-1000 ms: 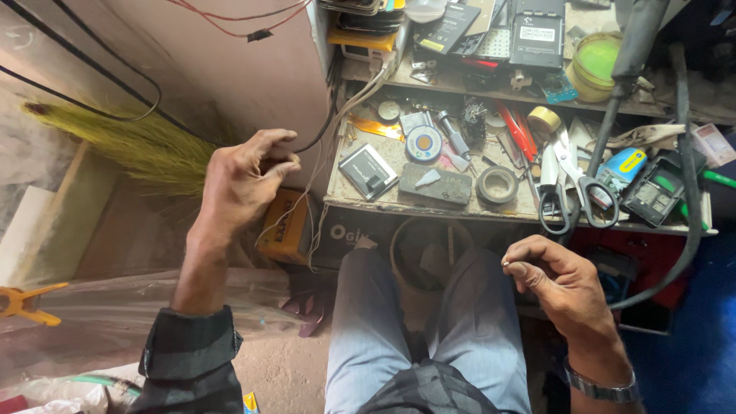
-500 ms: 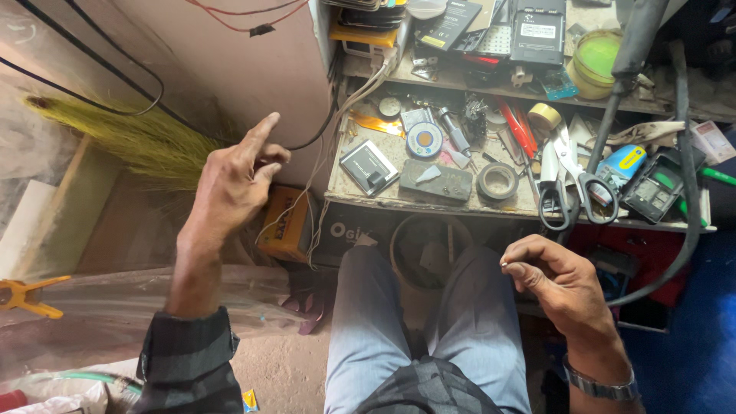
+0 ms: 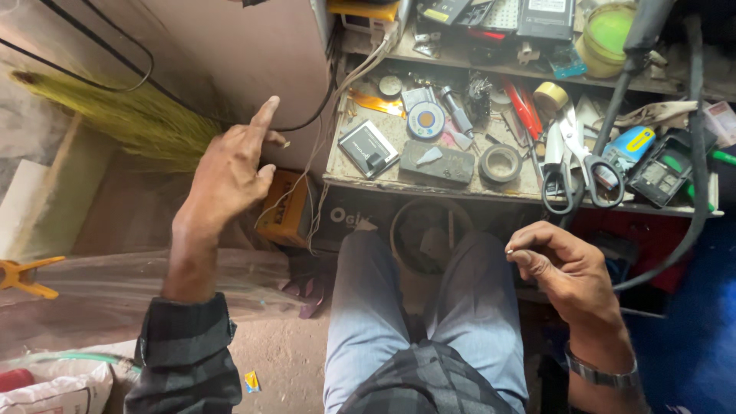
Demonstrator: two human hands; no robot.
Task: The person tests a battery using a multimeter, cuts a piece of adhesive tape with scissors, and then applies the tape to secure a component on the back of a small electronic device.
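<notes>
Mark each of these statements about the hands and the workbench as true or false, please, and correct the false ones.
1. The left hand is raised with its index finger stretched out. True.
2. The right hand holds the scissors. False: the scissors lie on the bench, apart from it; the right hand's thumb and forefinger are pinched together on something too small to tell.
3. A roll of tape lies flat on the bench left of the scissors. True.
4. The broom lies on the bench. False: it is left of the bench, against the wall.
5. The right wrist wears a metal bracelet. True.
</notes>
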